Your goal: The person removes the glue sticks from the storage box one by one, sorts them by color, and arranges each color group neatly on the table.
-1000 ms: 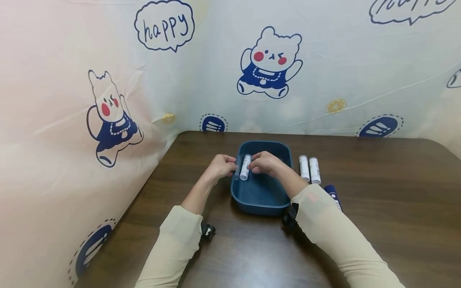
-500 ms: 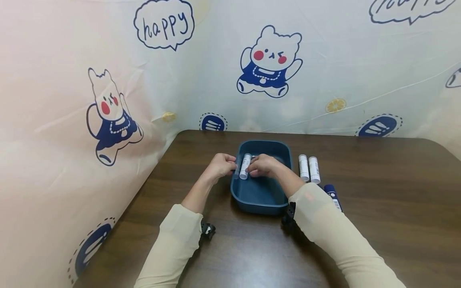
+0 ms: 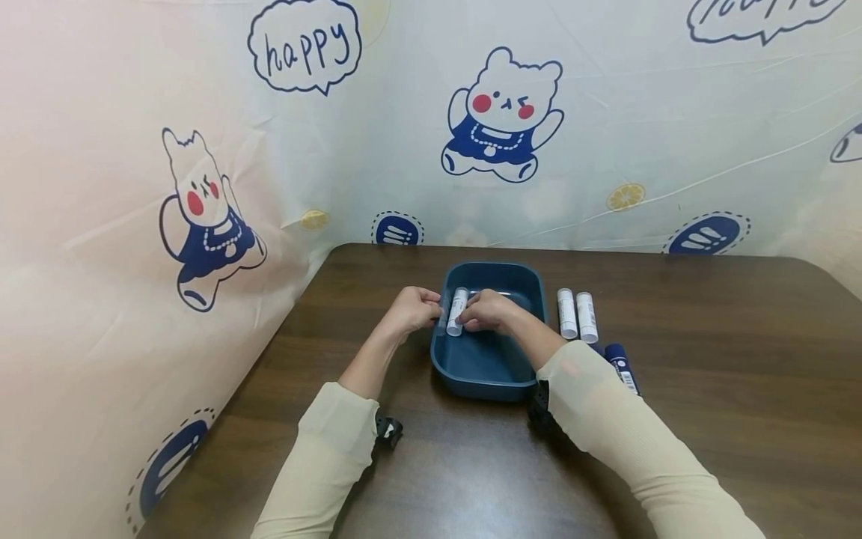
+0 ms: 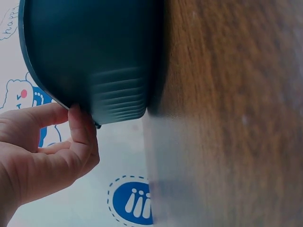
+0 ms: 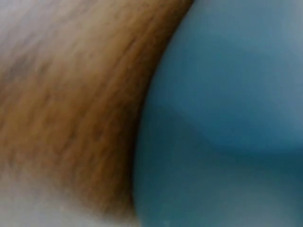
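A blue bin (image 3: 486,389) stands on the table; my left hand (image 3: 412,308) is at its left rim. In the left wrist view, thumb and finger of that hand (image 4: 57,146) pinch the rim of the bin (image 4: 85,52). A white glue stick (image 3: 457,305) leans at a slant along the bin's left inner side, beside a faint see-through strip (image 3: 442,320) I cannot identify. My right hand (image 3: 490,310) reaches inside from the right, its fingertips on the stick's lower half. The right wrist view has only the blurred bin wall (image 5: 218,118), no hand.
Right of the bin, two white glue sticks (image 3: 567,314) lie side by side on the wooden table (image 3: 707,359). A dark blue stick with a label (image 3: 621,367) lies nearer, partly hidden by the right sleeve (image 3: 626,427). A patterned cloth (image 3: 592,112) hangs behind.
My right hand has shifted slightly left, its fingertips now overlapping the white glue stick more. The stick has edged left a little. My left hand keeps its place at the rim.
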`<state>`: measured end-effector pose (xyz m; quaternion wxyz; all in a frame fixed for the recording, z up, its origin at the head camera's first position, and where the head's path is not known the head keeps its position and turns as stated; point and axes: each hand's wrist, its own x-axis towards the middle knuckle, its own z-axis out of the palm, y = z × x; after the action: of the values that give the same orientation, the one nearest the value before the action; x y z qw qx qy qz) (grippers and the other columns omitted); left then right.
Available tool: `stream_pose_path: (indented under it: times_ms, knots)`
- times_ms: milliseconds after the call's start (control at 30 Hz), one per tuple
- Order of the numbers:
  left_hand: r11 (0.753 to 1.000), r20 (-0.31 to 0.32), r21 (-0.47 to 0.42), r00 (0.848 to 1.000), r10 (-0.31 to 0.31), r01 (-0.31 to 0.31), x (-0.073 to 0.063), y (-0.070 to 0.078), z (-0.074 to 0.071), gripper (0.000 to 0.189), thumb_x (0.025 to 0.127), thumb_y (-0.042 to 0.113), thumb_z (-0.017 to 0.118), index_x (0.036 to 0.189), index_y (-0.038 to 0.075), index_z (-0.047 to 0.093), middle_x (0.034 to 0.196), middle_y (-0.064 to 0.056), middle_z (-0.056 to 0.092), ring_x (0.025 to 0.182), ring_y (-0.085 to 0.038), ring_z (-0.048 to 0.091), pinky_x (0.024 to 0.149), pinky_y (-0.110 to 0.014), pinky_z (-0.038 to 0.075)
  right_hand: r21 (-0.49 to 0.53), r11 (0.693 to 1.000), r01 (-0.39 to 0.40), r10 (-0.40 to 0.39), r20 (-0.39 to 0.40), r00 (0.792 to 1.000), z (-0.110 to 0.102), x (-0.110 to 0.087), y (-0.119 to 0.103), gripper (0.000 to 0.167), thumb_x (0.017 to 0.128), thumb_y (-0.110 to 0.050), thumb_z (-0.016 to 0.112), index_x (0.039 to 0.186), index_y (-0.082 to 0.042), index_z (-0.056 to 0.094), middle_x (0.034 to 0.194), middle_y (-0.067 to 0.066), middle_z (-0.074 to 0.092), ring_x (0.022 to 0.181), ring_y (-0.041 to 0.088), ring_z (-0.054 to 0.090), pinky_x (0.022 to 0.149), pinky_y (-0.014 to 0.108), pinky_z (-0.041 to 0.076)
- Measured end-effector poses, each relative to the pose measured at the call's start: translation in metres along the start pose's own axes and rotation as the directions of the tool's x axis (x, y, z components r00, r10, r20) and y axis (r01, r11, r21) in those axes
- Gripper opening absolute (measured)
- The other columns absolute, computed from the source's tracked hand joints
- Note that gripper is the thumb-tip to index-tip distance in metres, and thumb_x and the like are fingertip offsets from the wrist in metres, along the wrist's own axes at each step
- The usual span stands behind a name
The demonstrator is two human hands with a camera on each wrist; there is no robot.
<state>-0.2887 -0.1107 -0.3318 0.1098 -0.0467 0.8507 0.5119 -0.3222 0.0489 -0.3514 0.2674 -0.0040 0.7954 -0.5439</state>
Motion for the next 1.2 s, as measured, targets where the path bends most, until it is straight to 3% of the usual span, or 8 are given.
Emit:
stream_pose_path:
  times_ms: [433,667,833,1200]
  knots:
    - [1.0,0.002,0.001,1.0,-0.019,0.019,0.0008,0.0015,0.0007,0.029,0.089,0.004,0.056,0.118,-0.003,0.056,0.112,-0.016,0.057,0.095,-0.026,0.058,0.086,-0.037,0.049,-0.037,0.999,0.003,-0.003,0.001,1.0,0.0013,-0.0009,-0.0004,0.027,0.084,-0.009,0.066,0.108,0.003,0.06,0.098,0.012,0.06,0.08,0.017,0.06,0.081,0.028,0.05]
    - [1.0,0.001,0.007,1.0,-0.014,0.014,0.0007,0.0009,0.0004,0.03,0.089,0.004,0.056,0.118,-0.003,0.056,0.112,-0.017,0.057,0.095,-0.026,0.058,0.086,-0.038,0.049,-0.1,0.995,0.019,-0.021,-0.021,1.0,0.0028,0.0003,0.0023,0.022,0.083,-0.014,0.068,0.098,0.001,0.065,0.088,0.009,0.064,0.074,0.015,0.061,0.074,0.027,0.049]
    - [1.0,0.001,0.007,1.0,-0.015,0.015,0.0004,0.0011,0.0009,0.03,0.089,0.005,0.056,0.119,-0.003,0.056,0.112,-0.017,0.057,0.095,-0.027,0.058,0.086,-0.038,0.048,-0.111,0.994,0.019,-0.022,-0.022,1.0,0.0047,-0.0006,0.0017,0.019,0.084,-0.012,0.068,0.097,0.002,0.066,0.091,0.011,0.065,0.074,0.016,0.061,0.069,0.024,0.05]
    - [1.0,0.003,0.001,1.0,-0.022,0.022,0.0009,0.0013,0.0007,0.029,0.09,0.005,0.056,0.118,-0.003,0.056,0.114,-0.017,0.056,0.096,-0.028,0.058,0.087,-0.038,0.048,-0.072,0.997,0.023,-0.024,-0.008,1.0,0.0056,0.0008,0.0022,0.023,0.083,-0.005,0.067,0.103,0.002,0.06,0.1,0.015,0.061,0.079,0.019,0.061,0.074,0.027,0.052]
